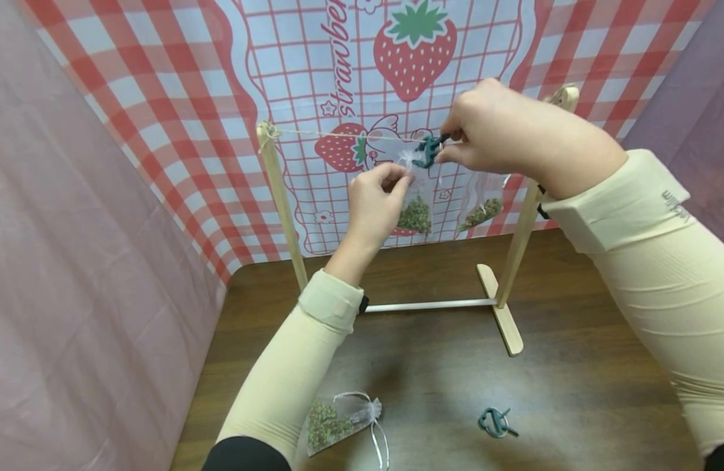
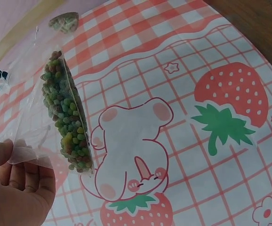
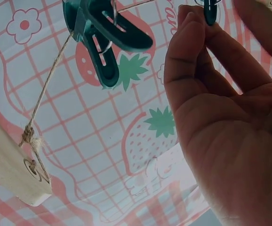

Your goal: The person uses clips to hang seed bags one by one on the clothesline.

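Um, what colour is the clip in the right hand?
The clip is dark bluish green; it shows best in the head view.

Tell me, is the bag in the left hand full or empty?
Partly full: green and reddish pieces sit low in the bag, with clear film above, toward the left hand.

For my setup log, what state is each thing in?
Left hand: pinching held bag
Right hand: pinching held clip
Held bag: part-filled
Held clip: open or closed, unclear
Other hanging bag: part-filled, tilted
String: tied, fairly taut
Other clip: on string
Loose bag: part-filled, neck gathered, lying
Loose clip: lying
Stand: upright
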`<state>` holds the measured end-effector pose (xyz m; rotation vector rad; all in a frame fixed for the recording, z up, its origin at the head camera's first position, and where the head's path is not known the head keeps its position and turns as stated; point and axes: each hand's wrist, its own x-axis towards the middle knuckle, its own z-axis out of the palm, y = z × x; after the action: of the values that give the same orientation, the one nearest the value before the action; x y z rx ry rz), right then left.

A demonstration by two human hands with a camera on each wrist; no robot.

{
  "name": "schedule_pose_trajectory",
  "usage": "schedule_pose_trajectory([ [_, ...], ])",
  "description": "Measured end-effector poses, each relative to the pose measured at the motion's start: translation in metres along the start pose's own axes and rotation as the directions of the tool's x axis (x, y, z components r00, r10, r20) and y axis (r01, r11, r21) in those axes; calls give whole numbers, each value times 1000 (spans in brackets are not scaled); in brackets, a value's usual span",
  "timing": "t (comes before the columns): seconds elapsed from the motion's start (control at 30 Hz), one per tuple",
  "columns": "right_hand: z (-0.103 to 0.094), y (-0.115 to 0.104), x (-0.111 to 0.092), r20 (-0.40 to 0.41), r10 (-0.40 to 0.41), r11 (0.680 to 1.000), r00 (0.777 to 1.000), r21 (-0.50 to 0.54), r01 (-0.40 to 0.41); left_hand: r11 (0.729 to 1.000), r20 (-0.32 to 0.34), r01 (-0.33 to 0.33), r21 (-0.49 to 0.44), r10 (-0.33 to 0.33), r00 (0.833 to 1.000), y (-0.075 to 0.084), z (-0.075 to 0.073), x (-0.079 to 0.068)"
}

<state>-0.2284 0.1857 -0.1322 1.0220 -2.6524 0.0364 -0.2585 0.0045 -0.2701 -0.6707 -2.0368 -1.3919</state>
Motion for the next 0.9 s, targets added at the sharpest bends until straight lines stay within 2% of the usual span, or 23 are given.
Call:
schedule_pose_trajectory([
  [0.33,6,-2,-3,-9,-23,999,1000,28,24,997,57,67,24,-68,996,-3,3,-8],
  [0.67,13,-3,-9,-30,-59,996,998,58,61,994,120,102,37,-106,987,-2,4,-12],
  [0.9,15,-3,-14,-92,-97,992,991,67,104,993,131,107,43,-112,985,-2,3,-13],
])
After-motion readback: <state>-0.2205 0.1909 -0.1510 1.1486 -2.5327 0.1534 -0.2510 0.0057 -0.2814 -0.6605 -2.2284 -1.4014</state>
